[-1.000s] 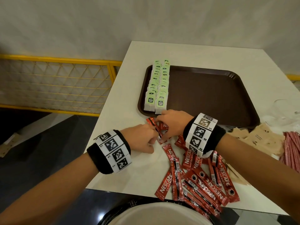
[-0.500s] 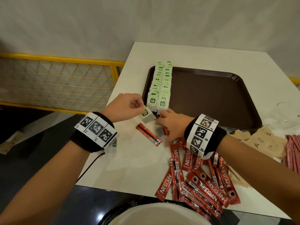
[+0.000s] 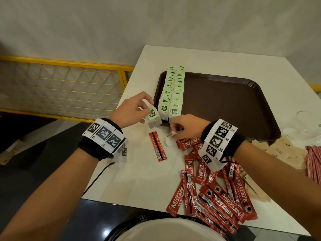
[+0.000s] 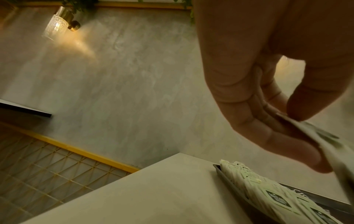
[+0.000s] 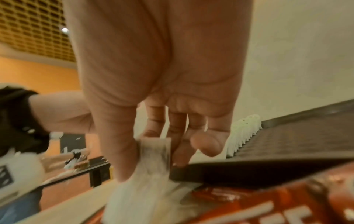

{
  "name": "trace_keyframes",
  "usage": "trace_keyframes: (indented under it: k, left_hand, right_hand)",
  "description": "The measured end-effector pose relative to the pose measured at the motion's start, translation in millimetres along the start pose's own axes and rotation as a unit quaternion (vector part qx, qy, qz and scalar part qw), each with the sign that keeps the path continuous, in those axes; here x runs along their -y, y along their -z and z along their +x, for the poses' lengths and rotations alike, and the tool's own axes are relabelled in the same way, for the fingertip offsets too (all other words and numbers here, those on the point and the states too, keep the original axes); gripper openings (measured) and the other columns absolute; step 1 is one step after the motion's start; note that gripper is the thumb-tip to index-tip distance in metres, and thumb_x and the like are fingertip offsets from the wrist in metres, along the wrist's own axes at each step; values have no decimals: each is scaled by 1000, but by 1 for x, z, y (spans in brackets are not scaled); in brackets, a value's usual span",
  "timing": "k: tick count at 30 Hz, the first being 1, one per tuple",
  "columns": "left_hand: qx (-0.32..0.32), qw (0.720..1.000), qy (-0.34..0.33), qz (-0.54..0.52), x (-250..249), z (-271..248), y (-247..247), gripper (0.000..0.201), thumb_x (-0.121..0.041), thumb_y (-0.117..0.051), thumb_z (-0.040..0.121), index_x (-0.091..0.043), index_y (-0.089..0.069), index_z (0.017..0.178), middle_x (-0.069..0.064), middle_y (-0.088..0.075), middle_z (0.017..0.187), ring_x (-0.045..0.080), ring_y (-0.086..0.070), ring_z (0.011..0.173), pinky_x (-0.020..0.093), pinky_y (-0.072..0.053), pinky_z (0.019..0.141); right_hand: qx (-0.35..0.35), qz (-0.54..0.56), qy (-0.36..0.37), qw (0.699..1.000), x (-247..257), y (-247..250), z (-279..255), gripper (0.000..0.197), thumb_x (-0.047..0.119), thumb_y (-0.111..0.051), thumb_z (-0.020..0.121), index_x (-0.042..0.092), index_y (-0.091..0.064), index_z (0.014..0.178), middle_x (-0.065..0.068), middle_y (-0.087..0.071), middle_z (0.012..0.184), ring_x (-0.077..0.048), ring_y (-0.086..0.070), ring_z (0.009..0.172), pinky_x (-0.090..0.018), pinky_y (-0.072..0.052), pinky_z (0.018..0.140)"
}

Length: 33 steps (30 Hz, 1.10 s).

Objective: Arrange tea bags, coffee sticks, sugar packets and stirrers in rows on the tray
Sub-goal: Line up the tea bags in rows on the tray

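Note:
A brown tray (image 3: pixel 234 101) carries two rows of green-tagged tea bags (image 3: pixel 173 87) along its left side. My left hand (image 3: pixel 147 108) pinches one tea bag (image 3: pixel 152 117) just off the tray's near left corner; the left wrist view shows the thumb and fingers of that hand (image 4: pixel 287 118) closed on the bag (image 4: pixel 325 144). My right hand (image 3: pixel 173 132) is at the tray's near edge, pinching a white tea bag (image 5: pixel 153 151) that lies on the table. A pile of red coffee sticks (image 3: pixel 217 188) lies under my right wrist, and one stick (image 3: pixel 158 146) lies apart.
Brown sugar packets (image 3: pixel 284 150) and red-striped stirrers (image 3: pixel 314 164) lie at the right table edge, with a clear glass (image 3: pixel 304 126) behind them. A yellow railing (image 3: pixel 69 80) stands left of the table. Most of the tray is bare.
My left hand pulled a tea bag out from among the coffee sticks and raised it toward the tray's near left corner. My right hand shifted onto another tea bag. One coffee stick was left lying apart.

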<state>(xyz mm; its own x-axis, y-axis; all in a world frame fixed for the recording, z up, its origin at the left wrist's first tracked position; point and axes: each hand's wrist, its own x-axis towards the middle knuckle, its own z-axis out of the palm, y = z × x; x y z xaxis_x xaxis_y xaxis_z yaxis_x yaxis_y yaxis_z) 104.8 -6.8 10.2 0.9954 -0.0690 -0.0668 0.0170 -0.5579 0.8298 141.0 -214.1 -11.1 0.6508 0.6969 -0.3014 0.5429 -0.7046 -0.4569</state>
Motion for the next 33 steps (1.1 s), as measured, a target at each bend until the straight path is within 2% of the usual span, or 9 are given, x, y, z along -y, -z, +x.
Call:
trace_keyframes:
  k: [3,7,11,15,21,24,27,29,33]
  left_hand:
    - [14,1000,1,14,-2,3,-1,20,-7,-42,95,-23,-53,92,1,-54,84,22,-58,81,33,-58,69]
    - [45,996,57,45,-3,10,-6,34,-8,-34,98,-24,-57,79,2,-54,94,17,-50,81,21,-54,57]
    - [90,986,126,-58,-13,14,-11,24,-10,-42,96,-15,-60,80,4,-56,93,16,-55,74,20,-50,52]
    - [103,973,154,-136,-21,17,-13,41,-41,-39,98,-9,-63,90,4,-60,91,14,-55,69,25,-48,62]
    - [88,987,64,-119,-19,23,-14,14,-18,-53,95,-8,-61,97,4,-52,82,11,-49,69,16,-48,57]
    - [57,997,30,-42,-17,28,-12,11,-20,-53,95,-12,-61,93,7,-56,92,11,-51,73,16,-49,57]
    - [26,994,-48,90,-16,31,-8,10,-24,-53,95,-16,-59,92,6,-61,99,8,-51,70,22,-47,61]
    - [28,985,-96,139,-19,30,-7,11,-23,-52,95,-15,-59,94,5,-62,101,15,-53,75,26,-45,67]
    - [25,977,-130,169,-27,29,-7,13,-22,-54,94,-13,-61,99,2,-61,104,19,-55,90,33,-45,81]
  right_hand:
    - [-49,72,-29,996,-3,10,0,17,20,-63,87,14,-47,88,6,-52,80,-11,-47,69,-21,-39,60]
    - [-131,233,-53,962,-8,21,2,22,11,-66,85,14,-51,101,-3,-68,88,-11,-60,56,-17,-50,55]
    - [-236,255,4,938,-8,23,6,17,10,-69,82,21,-57,85,-4,-70,94,-14,-67,82,-21,-52,76]
    - [-285,218,78,930,0,14,7,17,13,-71,81,18,-55,83,-6,-64,101,-17,-60,96,-25,-45,86]
    - [-256,184,95,944,1,10,7,25,13,-76,76,21,-56,89,5,-47,102,-10,-49,99,-8,-35,90]
    - [-162,193,104,962,0,16,1,46,17,-81,70,27,-49,102,19,-44,106,2,-43,104,-12,-35,89]
    - [-152,295,69,941,-1,18,2,59,22,-79,72,39,-39,113,10,-53,110,-6,-51,107,-22,-44,90]
    - [-203,290,41,934,-3,20,7,49,24,-72,80,33,-44,119,3,-58,101,1,-55,93,-16,-43,79]
    - [-250,216,14,944,-6,25,15,11,20,-66,86,13,-65,94,9,-58,80,14,-51,66,-9,-35,65]
